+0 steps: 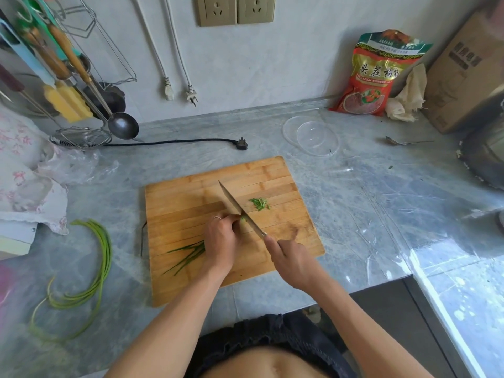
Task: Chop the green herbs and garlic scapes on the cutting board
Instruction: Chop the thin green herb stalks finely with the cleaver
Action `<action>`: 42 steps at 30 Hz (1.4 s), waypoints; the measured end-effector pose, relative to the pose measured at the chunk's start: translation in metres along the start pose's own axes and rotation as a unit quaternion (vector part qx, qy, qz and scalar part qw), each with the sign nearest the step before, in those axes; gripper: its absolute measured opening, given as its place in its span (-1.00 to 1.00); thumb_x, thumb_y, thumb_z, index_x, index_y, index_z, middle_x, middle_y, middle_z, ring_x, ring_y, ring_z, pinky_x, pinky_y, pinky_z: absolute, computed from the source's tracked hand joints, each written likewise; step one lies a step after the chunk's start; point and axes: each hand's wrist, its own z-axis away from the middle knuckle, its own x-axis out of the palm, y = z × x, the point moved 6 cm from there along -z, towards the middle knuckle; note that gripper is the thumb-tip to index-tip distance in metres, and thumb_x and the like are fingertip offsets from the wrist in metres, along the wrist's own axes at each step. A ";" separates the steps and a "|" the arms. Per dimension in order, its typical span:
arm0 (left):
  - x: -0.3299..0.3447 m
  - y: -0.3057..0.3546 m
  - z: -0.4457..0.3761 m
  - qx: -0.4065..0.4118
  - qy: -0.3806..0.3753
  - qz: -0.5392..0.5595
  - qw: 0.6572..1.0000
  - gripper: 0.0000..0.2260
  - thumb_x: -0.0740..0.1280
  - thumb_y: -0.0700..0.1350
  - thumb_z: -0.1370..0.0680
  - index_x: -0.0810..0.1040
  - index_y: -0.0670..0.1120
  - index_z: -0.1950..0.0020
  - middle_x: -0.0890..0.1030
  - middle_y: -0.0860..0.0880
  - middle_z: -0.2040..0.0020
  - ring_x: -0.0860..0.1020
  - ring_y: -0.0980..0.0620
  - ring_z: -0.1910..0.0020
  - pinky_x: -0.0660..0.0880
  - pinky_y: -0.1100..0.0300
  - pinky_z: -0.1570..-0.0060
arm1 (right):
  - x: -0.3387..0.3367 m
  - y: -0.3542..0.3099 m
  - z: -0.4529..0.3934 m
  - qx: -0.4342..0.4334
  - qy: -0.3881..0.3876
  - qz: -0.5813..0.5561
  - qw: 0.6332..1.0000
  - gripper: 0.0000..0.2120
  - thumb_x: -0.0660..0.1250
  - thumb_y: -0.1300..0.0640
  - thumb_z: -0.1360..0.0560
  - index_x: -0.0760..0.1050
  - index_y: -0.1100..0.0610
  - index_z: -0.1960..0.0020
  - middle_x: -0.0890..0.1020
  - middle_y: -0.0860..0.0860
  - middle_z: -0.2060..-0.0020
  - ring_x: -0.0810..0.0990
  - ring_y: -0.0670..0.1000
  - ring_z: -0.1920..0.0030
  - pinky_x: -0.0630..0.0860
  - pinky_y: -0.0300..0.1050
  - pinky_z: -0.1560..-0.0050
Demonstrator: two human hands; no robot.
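Note:
A wooden cutting board point(191, 276) lies on the grey counter. My left hand point(221, 238) holds a thin bunch of green herbs point(188, 255) down on the board, fingers curled over the stems; the leafy ends trail out to the lower left. My right hand point(293, 260) grips the handle of a knife point(234, 204), whose blade lies right against my left fingertips. A small pile of chopped herb pieces point(260, 203) sits just right of the blade. A bundle of long garlic scapes point(90, 271) lies on the counter, left of the board.
A clear plastic bowl point(317, 139) on its lid stands behind the board, with a spoon point(403, 141) to its right. A black plug and cable point(240, 143), a utensil rack point(68, 77), a red food bag point(373, 75) and a cardboard box point(463, 72) line the back.

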 end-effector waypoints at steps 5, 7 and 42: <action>0.001 -0.003 0.004 -0.032 0.022 0.000 0.999 -0.87 0.39 -0.18 -0.50 0.73 -0.02 0.04 0.68 -0.08 0.05 0.58 -0.13 0.09 0.51 0.03 0.13 | 0.002 -0.004 0.004 -0.008 -0.004 0.003 1.000 -0.44 0.00 -0.20 -0.64 0.18 0.16 0.38 0.31 0.04 0.50 0.26 -0.03 0.47 0.22 -0.15 0.41; -0.001 -0.002 0.003 -0.045 0.028 0.009 0.999 -0.87 0.41 -0.19 -0.49 0.73 -0.02 0.07 0.69 -0.07 0.06 0.58 -0.14 0.11 0.49 0.03 0.13 | 0.003 -0.005 0.004 -0.011 -0.005 0.005 1.000 -0.44 0.00 -0.20 -0.64 0.17 0.16 0.38 0.31 0.05 0.50 0.25 -0.03 0.48 0.20 -0.16 0.43; -0.002 -0.001 0.009 -0.061 0.027 -0.026 0.997 -0.85 0.40 -0.22 -0.48 0.70 0.02 0.13 0.57 -0.08 0.22 0.48 -0.18 0.17 0.45 -0.02 0.18 | 0.024 -0.004 -0.020 -0.002 0.007 0.041 0.999 -0.46 -0.04 -0.26 -0.62 0.26 0.12 0.33 0.44 0.09 0.42 0.40 0.10 0.39 0.31 -0.05 0.34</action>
